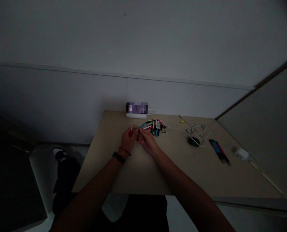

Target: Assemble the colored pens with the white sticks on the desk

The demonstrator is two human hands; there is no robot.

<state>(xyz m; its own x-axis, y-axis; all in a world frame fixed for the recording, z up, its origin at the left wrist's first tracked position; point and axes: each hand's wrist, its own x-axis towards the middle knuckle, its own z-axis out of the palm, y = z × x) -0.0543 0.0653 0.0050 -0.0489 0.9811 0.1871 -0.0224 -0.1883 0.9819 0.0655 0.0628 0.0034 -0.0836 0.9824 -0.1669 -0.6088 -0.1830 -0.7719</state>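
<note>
My left hand (128, 138) is closed in a pinch on a thin white-and-red pen part (131, 128) that sticks up from the fingers. My right hand (145, 140) is closed right beside it, fingertips touching the left hand's; what it grips is too small to name. Both hands hover over the beige table (138, 174) just in front of a small pile of pens and pen parts (155, 126) in red, blue, black and white. A black band and a red string circle my left wrist.
A phone (137, 108) rests on a white stand at the table's back edge against the wall. To the right lie a white cable tangle (198, 131), a dark oval object (194, 141), three pens (219, 150) and a white plug (241, 153). A shoe (58, 153) shows on the floor at left.
</note>
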